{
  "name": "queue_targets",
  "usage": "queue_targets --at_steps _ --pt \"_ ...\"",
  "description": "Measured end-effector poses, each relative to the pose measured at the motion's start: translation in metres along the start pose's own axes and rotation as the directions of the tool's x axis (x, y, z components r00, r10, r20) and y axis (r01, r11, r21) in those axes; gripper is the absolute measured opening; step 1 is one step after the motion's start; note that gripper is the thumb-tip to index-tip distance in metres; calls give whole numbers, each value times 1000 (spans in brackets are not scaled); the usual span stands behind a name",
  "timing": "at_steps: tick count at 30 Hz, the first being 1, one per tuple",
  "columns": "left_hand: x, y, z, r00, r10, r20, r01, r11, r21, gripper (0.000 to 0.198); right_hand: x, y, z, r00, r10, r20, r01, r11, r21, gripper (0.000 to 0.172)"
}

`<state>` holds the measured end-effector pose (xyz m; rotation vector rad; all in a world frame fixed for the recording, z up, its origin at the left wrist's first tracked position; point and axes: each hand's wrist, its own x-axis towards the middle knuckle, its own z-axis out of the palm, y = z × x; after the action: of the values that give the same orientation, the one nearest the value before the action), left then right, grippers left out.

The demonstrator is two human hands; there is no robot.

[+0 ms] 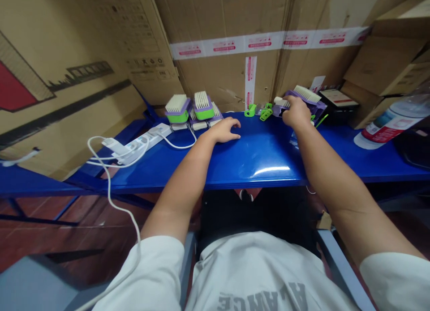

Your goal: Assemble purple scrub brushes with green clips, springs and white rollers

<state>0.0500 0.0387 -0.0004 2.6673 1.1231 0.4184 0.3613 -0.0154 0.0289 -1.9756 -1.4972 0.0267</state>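
My left hand (224, 131) rests palm down on the blue metal shelf (258, 156), its fingers apart and holding nothing. My right hand (296, 112) is shut around a white-bristled brush (281, 102) at the back of the shelf, and a purple-backed brush (304, 95) sits directly behind it. Two brushes with purple and green bases (177, 108) (203, 106) stand upright to the left of my left hand. Small bright green plastic parts (250, 110) lie between my hands, close to the cardboard.
A white power strip (148, 138) with white cables (109, 176) lies at the left, one cable hanging over the shelf's front edge. A plastic bottle (391, 123) lies at the right. Taped cardboard boxes (228, 42) rise behind the shelf.
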Motion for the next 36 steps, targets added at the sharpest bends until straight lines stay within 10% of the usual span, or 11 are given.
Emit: queue_targets --at_steps 22,29,36 --pt "-2 14 -7 995 -70 74 70 998 0 61 38 24 48 911 -270 -312 396 784 478 53" --pt "-1 15 -6 994 -82 78 84 996 -25 69 32 7 59 992 -49 -117 127 317 940 46" --pt "-2 16 -6 993 -86 76 89 995 -35 72 22 -7 43 975 3 222 -222 -50 974 33"
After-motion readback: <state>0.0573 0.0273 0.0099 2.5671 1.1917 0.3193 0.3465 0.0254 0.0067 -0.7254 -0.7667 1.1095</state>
